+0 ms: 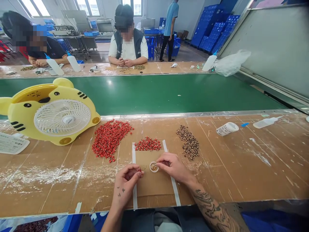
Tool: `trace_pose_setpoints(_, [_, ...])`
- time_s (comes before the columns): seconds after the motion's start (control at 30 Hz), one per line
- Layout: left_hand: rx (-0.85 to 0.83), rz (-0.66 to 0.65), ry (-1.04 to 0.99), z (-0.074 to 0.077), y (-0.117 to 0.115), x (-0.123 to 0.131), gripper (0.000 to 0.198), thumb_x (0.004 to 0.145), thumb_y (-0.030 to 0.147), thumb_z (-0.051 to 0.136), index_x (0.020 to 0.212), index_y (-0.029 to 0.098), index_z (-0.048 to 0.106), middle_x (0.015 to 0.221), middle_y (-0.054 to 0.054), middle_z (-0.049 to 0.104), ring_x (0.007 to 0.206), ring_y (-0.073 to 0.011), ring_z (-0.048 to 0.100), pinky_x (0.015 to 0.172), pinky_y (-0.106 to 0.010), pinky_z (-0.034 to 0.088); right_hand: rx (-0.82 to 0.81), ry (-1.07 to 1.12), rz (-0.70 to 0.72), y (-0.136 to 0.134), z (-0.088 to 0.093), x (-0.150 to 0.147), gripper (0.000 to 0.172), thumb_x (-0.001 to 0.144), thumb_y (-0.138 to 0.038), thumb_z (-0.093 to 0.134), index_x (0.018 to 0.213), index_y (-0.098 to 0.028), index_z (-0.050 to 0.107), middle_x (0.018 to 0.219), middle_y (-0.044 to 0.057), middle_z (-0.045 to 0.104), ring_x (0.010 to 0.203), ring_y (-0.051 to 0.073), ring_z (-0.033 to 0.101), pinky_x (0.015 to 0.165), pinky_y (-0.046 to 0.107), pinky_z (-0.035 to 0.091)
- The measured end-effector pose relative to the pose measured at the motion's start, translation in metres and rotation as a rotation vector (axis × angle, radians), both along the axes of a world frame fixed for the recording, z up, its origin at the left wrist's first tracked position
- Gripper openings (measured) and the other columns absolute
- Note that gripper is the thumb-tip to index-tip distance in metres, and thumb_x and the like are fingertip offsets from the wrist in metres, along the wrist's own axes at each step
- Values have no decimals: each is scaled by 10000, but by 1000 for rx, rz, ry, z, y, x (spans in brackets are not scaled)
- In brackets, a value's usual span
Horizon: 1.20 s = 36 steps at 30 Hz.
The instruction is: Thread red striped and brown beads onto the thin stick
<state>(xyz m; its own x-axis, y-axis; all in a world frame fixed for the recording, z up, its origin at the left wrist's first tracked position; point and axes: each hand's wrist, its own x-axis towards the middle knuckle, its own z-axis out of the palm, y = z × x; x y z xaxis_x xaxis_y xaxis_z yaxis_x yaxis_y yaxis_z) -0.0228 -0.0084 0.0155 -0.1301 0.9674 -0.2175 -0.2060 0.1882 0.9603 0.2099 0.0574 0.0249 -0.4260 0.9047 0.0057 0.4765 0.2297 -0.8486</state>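
My left hand [126, 184] is closed in a pinch, with a small red piece [140, 170] between its fingertips. Thumb and forefinger of my right hand [175, 168] are closed on a thin pale stick [154, 165]. The stick's tip reaches into a small round dish [150, 169] with a yellowish content. Both hands are over a cardboard sheet [154, 188] with white tape along its sides. Beyond them lies a small heap of red pieces with light tips [148, 144]. A larger pile of red pieces [109, 138] spreads to the left, and dark brown-gold beads [189, 145] lie to the right.
A yellow tiger-faced fan [21, 112] stands at the left. On the right lie a white tub [227, 129], a blue cap [244, 124] and a squeeze bottle [265, 122]. A green belt [154, 93] runs across; people sit beyond it at a far table [161, 68].
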Motion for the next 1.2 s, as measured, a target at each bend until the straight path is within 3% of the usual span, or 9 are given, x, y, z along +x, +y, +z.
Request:
trace_pose_setpoints(0.1, [-8, -37, -58, -2, -1, 12, 275, 746, 278, 815, 1006, 190, 794, 861, -51, 764, 807, -185, 710, 782, -281, 559, 61, -18, 3, 0, -3, 0, 171, 918, -277, 665, 798, -188, 749, 728, 20, 647, 644, 152, 553, 595, 261, 401])
trace_pose_setpoints(0.27, [-66, -36, -191, 3, -1, 15, 155, 675, 238, 849, 804, 169, 798, 767, -39, 739, 713, -145, 645, 684, -226, 508, 233, -33, 113, -3, -5, -1, 242, 980, -324, 595, 842, -184, 735, 750, 44, 657, 707, 176, 580, 657, 285, 429])
trace_pose_setpoints(0.37, [-89, 6, -305, 5, 0, 17, 168, 649, 228, 867, 738, 165, 739, 718, -19, 708, 640, -127, 623, 636, -222, 500, 368, -79, 98, -2, -4, -3, 278, 1009, -325, 540, 851, -178, 716, 745, 56, 647, 713, 184, 577, 669, 296, 431])
trace_pose_setpoints(0.5, [-122, 52, -297, 0, 0, 20, 237, 623, 245, 881, 814, 171, 763, 746, -28, 732, 665, -139, 648, 655, -234, 514, 476, -153, 187, -2, -3, -4, 322, 1027, -283, 472, 801, -179, 676, 724, 56, 629, 696, 178, 557, 643, 291, 410])
trace_pose_setpoints(0.67, [-141, 19, -154, -9, 1, 23, 207, 636, 294, 863, 787, 166, 805, 700, -47, 763, 656, -169, 668, 659, -252, 516, 481, -173, 163, -4, -2, -4, 306, 1030, -266, 460, 809, -182, 654, 731, 55, 622, 690, 176, 549, 648, 290, 405])
trace_pose_setpoints(0.9, [-124, -33, -90, -7, 5, 27, 171, 675, 281, 842, 799, 172, 801, 685, -48, 776, 633, -174, 685, 648, -258, 526, 423, -163, 155, -4, -4, -4, 316, 1026, -285, 457, 783, -186, 633, 717, 41, 594, 666, 168, 533, 626, 284, 395])
trace_pose_setpoints(1.0, [-119, -29, -85, -8, 5, 27, 166, 668, 275, 846, 794, 175, 800, 686, -41, 777, 626, -167, 683, 636, -245, 526, 372, -133, 161, -3, 2, 0, 316, 1014, -317, 487, 769, -188, 639, 695, 29, 580, 642, 162, 527, 606, 280, 390])
trace_pose_setpoints(1.2, [-125, -43, -68, -4, 5, 28, 170, 666, 281, 845, 792, 173, 805, 710, -51, 787, 636, -177, 692, 639, -253, 535, 282, 51, 30, -8, 19, 7, 292, 995, -328, 530, 778, -191, 669, 672, 20, 590, 619, 154, 542, 583, 272, 402])
